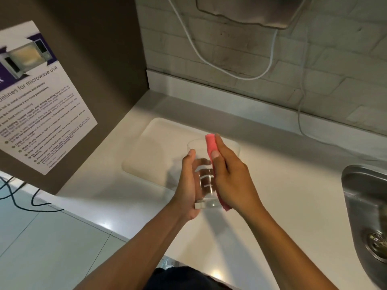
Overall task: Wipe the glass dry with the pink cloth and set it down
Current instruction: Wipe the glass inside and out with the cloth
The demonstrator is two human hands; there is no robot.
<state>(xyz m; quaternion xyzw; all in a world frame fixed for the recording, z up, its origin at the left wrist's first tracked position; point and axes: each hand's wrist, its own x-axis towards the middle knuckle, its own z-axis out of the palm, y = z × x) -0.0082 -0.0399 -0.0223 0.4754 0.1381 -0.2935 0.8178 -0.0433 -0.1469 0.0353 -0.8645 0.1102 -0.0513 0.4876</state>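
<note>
Firmly cupped from the side, the glass (pixel 206 176) sits in the left hand (pixel 188 185), thumb up near the rim and fingers wrapped behind the clear wall, with the base close to the heel of the palm. That hold looks chosen to steady the glass while leaving its right side bare for wiping. The right hand (pixel 232 181) is clenched on the pink cloth (pixel 211 144), pressing a folded strip of it flat against the outside of the glass from rim down past the base, thumb on top to keep it taut. The glass is held up in the air, tilted away from the person, above the pale counter (pixel 282 195) and just in front of the shallow white tray (pixel 150 151). A steel sink (pixel 364 197) lies well to the right. Drying seems to be under way; setting down is not yet done, and the tray looks the likely spot.
</note>
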